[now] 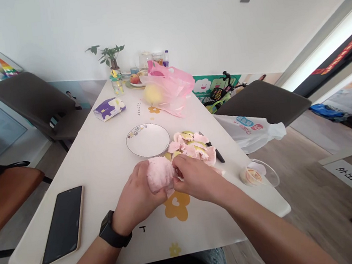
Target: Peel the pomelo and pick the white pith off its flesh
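Pomelo [159, 174], stripped to its pink pith, is held over the table [106, 190] in the head view, close to the person's body. It is cupped by the left hand [136, 200], with the fingers curled around its underside, apparently so that it is steadied against the right hand [197, 178]. The right fingers are bent and closed against its side, pinching at the surface. Pink-and-green peel [192, 147] is heaped just beyond the hands, within easy reach, beside a white plate [147, 140]. A black-handled knife [217, 155] lies against the heap. A smartphone [63, 225] is set well left, apart from the peel, while a pink plastic bag [168, 90] sits farther along the table.
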`<state>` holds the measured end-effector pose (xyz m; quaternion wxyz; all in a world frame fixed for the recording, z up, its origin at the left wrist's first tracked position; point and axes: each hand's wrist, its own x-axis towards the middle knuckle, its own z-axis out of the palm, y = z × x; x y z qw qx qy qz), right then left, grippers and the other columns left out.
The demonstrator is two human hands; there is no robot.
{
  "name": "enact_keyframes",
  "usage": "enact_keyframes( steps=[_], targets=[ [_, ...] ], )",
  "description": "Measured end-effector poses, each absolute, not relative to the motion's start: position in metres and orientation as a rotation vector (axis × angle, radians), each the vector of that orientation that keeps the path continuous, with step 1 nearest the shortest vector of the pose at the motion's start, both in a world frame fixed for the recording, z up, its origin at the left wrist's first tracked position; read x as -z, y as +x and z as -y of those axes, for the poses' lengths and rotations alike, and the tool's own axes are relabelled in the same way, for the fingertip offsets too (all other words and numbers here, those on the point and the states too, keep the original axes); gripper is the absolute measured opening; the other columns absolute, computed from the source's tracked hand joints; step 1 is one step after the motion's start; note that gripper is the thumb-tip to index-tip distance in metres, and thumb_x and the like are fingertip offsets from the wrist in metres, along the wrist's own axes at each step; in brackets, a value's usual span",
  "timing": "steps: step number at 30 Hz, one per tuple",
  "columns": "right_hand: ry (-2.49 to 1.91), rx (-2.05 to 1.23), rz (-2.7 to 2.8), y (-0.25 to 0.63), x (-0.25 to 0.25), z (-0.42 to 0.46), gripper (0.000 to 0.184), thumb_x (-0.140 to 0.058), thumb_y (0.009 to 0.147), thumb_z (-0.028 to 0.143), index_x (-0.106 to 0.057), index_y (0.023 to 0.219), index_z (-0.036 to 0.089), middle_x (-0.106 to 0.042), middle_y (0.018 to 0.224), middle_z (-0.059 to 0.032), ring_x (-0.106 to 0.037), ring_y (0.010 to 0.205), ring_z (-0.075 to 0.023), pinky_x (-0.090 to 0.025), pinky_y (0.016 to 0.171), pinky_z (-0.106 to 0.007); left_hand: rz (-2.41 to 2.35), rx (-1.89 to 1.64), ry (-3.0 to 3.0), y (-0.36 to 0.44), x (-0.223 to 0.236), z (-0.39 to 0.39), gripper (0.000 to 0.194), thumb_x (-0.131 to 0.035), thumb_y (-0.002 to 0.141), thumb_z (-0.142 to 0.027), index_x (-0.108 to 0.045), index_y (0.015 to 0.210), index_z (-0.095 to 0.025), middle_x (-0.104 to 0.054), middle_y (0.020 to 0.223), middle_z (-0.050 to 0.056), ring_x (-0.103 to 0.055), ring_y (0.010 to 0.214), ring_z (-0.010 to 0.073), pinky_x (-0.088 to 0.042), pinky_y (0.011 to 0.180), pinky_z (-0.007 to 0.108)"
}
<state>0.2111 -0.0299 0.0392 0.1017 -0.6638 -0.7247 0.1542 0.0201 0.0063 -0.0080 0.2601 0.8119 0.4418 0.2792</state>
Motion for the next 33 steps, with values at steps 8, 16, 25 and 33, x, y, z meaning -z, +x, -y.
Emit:
enact_keyframes(
  steps=[8,16,25,33],
  targets=[
    [-1.914,-0.452,2.25,0.217,-0.044,0.026,0.007,-0.052,0.082,0.016,-0.053,0.076,0.019,-0.062,0.082,-0.0033,-0.053,0.074,-0.0161,-0.031,0.062,-0.029,-1.212,-0.72,2.195,0.016,0.013,-0.006,0.062,-0.069,0.071,-0.023,-0.045,0.128,-0.023,-0.056,0.131,0.011,-0.058,0.121,0.0309,-0.053,0.094,0.044],
    [-1.864,-0.546,2.261,0.222,-0.056,0.028,0.02,-0.063,0.084,0.039,-0.059,0.081,0.019,-0.064,0.083,-0.0032,-0.055,0.075,-0.0172,-0.034,0.063,-0.029,-1.204,-0.71,2.184,0.015,0.012,-0.005,0.061,-0.07,0.073,-0.03,-0.044,0.129,-0.023,-0.056,0.131,0.011,-0.058,0.122,0.0317,-0.052,0.096,0.046],
    [-2.022,-0.381,2.352,0.21,-0.061,0.02,0.021,-0.06,0.076,0.027,-0.045,0.063,0.021,-0.058,0.065,-0.0018,-0.046,0.06,-0.0147,-0.024,0.053,-0.03,-1.181,-0.695,2.195,0.018,0.002,-0.004,0.058,-0.068,0.074,-0.03,-0.046,0.127,-0.022,-0.057,0.128,0.012,-0.057,0.12,0.0313,-0.051,0.098,0.046],
    [-1.934,-0.376,2.303,0.218,-0.048,0.02,0.021,-0.053,0.083,0.02,-0.047,0.063,0.02,-0.056,0.065,-0.0006,-0.046,0.064,-0.0142,-0.027,0.057,-0.029,-1.206,-0.677,2.174,0.018,0.006,-0.006,0.059,-0.069,0.072,-0.028,-0.046,0.126,-0.023,-0.056,0.129,0.012,-0.058,0.12,0.0318,-0.052,0.094,0.045]
  ],
)
